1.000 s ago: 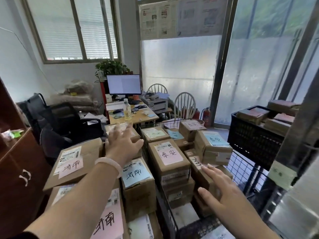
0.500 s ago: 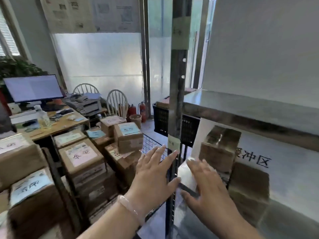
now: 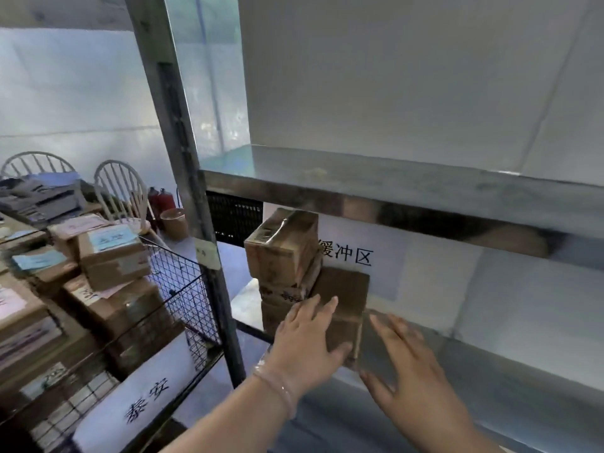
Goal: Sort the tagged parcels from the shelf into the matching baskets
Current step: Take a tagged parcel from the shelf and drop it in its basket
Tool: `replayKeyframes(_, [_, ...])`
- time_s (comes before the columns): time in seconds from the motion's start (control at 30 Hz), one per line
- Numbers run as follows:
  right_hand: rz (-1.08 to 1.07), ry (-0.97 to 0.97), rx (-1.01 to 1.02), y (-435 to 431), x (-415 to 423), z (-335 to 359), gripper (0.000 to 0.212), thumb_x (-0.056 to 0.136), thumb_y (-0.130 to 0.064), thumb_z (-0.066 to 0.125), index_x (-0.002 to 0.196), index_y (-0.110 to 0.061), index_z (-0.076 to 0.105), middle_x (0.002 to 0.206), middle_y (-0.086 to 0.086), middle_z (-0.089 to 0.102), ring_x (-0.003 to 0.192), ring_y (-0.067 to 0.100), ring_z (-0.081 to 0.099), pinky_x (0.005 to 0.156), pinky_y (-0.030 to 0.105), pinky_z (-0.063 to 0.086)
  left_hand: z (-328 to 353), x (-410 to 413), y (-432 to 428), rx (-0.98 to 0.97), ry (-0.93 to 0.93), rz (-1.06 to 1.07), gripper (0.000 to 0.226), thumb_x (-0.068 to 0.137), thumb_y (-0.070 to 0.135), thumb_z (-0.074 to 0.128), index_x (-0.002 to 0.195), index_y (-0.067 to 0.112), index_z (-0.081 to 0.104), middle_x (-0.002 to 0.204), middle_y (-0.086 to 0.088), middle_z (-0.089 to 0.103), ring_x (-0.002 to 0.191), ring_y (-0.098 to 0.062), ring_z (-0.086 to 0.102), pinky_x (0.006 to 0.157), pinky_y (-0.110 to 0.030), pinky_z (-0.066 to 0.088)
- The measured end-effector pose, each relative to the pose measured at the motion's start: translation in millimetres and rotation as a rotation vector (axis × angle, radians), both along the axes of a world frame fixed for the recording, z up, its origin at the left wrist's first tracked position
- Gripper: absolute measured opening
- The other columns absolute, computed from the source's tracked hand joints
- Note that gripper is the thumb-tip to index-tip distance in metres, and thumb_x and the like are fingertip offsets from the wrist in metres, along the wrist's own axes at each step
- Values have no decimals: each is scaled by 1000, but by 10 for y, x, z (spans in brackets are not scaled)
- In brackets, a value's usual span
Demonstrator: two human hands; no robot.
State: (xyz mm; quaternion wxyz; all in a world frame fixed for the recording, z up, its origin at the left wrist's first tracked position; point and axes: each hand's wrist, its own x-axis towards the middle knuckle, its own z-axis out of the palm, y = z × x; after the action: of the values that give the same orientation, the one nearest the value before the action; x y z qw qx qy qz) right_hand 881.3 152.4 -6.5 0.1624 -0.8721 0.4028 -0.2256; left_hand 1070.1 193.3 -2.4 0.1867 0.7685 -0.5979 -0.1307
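Note:
A stack of brown cardboard parcels (image 3: 283,253) stands at the left end of the lower metal shelf (image 3: 490,364), with a flat brown parcel (image 3: 343,299) leaning against it. My left hand (image 3: 307,338) lies with straight fingers on the front of the flat parcel and the stack's base. My right hand (image 3: 405,364) hovers open just right of that parcel, fingers spread. At the left a black wire basket (image 3: 186,289) holds several tagged parcels (image 3: 111,253) with pink and blue labels.
A grey shelf post (image 3: 183,178) stands between basket and shelf. The upper shelf board (image 3: 392,194) overhangs the parcels. A white sign with characters (image 3: 346,253) hangs behind the stack. Another sign (image 3: 147,400) is on the basket front. Chairs, a printer and fire extinguishers are far left.
My view swung right from the baskets to the shelf. Both hands moved in under the upper shelf board; my left hand now rests on the leaning parcel, and my right is beside it.

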Motion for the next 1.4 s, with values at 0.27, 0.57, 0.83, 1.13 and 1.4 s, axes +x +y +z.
replayKeyframes(0.27, [-133, -28, 84, -269, -617, -166, 76, 74, -66, 46, 140, -64, 7, 151, -4, 37, 140, 24, 36, 110, 43, 33, -235, -150, -751, 164, -165, 33, 81, 93, 63, 48, 158, 28, 17, 164, -4, 17, 150, -29, 14, 120, -44, 22])
replayKeyframes(0.57, [-151, 24, 160, -445, -888, -392, 76, 71, -74, 35, 141, -59, 10, 157, -9, 22, 146, 14, 18, 113, 25, 17, -533, -268, -865, 76, -261, 125, 73, 85, 75, 45, 148, 39, 38, 157, 7, 32, 144, -23, 25, 118, -43, 23])
replayKeyframes(0.83, [-119, 48, 239, -477, -840, -468, 72, 90, -54, 54, 130, -60, -5, 155, -20, 7, 147, 8, 3, 109, 14, 3, -549, -341, -1074, 172, -172, 214, 79, 78, 77, 54, 148, 49, 28, 156, -3, 21, 145, -38, 16, 120, -57, 13])
replayKeyframes(1.13, [-92, -12, 312, -506, -996, -521, 66, 89, -54, 54, 133, -64, 7, 159, -13, 10, 146, 8, 8, 117, 30, 20, -539, -422, -813, 59, 101, 267, 85, 75, 61, 66, 149, 53, 23, 149, 5, 17, 139, -30, 20, 113, -47, 34])
replayKeyframes(1.4, [-63, -127, 343, -555, -908, -210, 68, 91, -53, 51, 148, -50, 14, 159, -16, 10, 145, 3, 9, 117, 29, 19, -386, -551, -92, -174, 1472, 576, 36, 94, 41, 62, 128, 29, 61, 105, -2, 77, 112, -24, 64, 103, -57, 47])
